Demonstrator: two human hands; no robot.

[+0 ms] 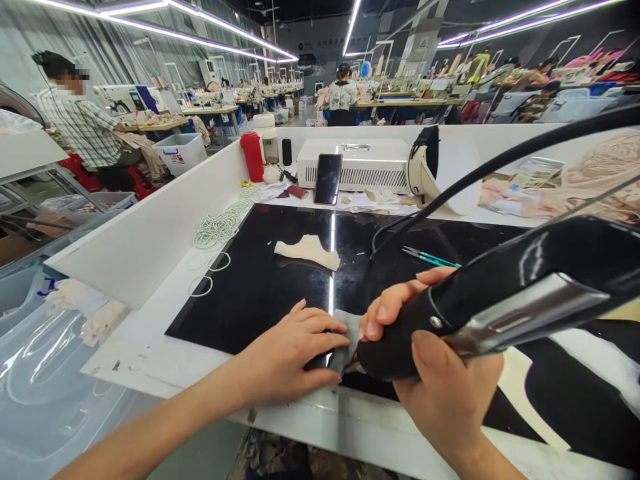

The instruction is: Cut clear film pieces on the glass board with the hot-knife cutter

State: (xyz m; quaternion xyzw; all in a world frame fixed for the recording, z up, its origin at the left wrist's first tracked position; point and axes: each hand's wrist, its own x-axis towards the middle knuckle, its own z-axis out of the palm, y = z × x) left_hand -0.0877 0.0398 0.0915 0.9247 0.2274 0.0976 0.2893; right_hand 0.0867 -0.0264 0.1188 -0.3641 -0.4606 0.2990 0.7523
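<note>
- A small grey fabric piece (345,343) is pinned flat near the front edge of the black mat (250,293) by the spread, unclenched left hand (290,353).
- A black heat tool (500,300) is gripped by the right hand (440,373), its long axis running up and right, its nose touching the fabric's right side.
- The left hand is the nearer one.

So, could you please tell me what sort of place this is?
Probably a garment factory floor: rows of sewing stations behind, a cut fabric piece on the black mat, and the right hand working a black handheld tool.
</note>
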